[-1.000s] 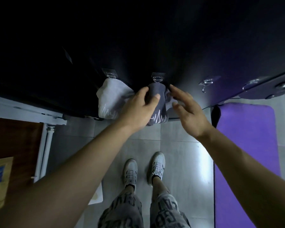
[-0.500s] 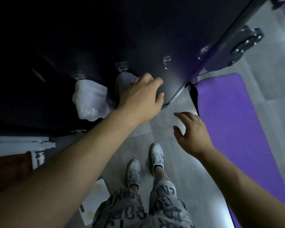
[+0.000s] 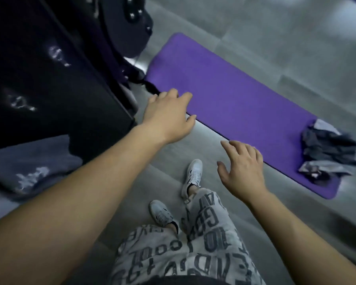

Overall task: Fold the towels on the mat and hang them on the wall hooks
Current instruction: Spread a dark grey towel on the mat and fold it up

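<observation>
Left hand (image 3: 169, 118) off hung towel (image 3: 35, 161), empty, relaxed; right hand (image 3: 243, 167) same; towels (image 3: 329, 153) well right on mat (image 3: 234, 89).

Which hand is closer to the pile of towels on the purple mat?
The right hand. It hovers by the near edge of the mat, left of the pile of towels. The left hand is farther away, at the mat's other end by the dark wall.

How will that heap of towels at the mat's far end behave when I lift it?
Probably floppy: the heap of towels lies crumpled in soft folds on the purple mat. It is likely to come apart, since its dark and lighter pieces look loosely stacked. It is probably light for its size, being cloth.
</observation>
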